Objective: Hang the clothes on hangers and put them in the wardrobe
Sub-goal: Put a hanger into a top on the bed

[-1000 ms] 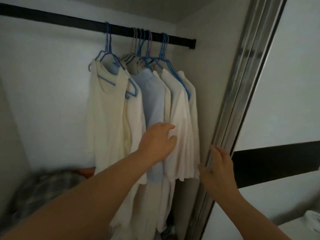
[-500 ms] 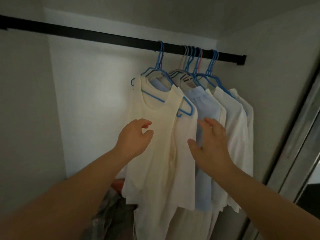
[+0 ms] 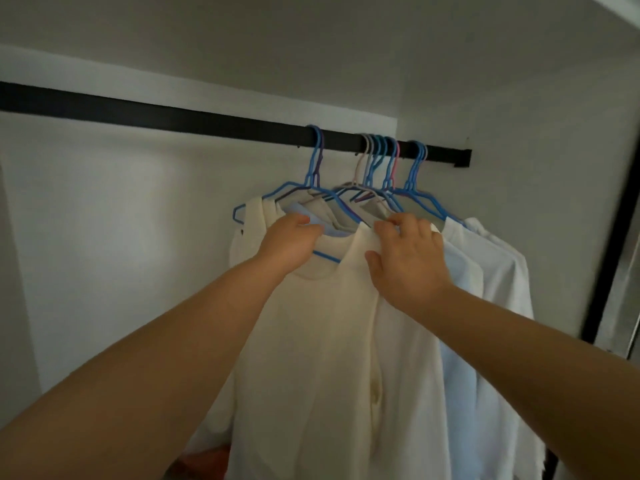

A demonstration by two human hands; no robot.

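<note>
Now that both hands have risen from mid-garment, left hand [image 3: 289, 245] and right hand [image 3: 407, 261] pinch the cream shirt [image 3: 332, 341] collar, straightening it on its blue hanger [image 3: 313, 168] near the rail's [image 3: 173, 116] right end.

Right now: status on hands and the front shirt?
Left hand grips cream shirt at collar. Right hand pinches its shoulder. Shirt on blue hanger, hooked on rail. Nothing blocking.

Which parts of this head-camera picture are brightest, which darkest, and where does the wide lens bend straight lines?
Head view: brightest on the white back wall left of the cream button-front garment; darkest along the black hanging rail, which bows slightly; dim overall, soft focus; the dark door frame leans at the right edge.
</note>
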